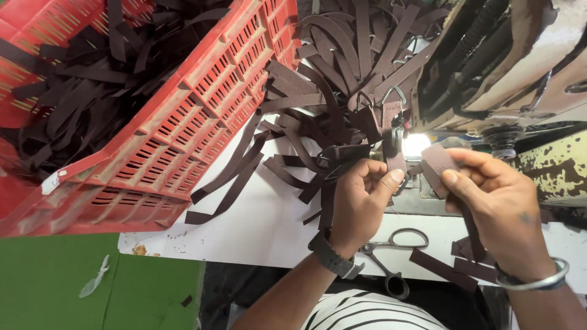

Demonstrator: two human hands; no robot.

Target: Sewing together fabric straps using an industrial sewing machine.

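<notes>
Webbing, soft and light: left hand point(361, 195) pinches one strap point(394, 143) near its end, right hand point(489, 195) pinches another strap end point(437, 162), by the worktop's point(257, 226) far edge; grip ends.

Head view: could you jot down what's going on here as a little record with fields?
Left hand: pinches a brown strap with a metal ring
Right hand: holds a folded strap end
Crate: red, tilted, full of dark straps
Pile: loose straps on the table
Scissors: at the table edge, untouched
Sewing machine: behind the hands, lamp lit
</notes>
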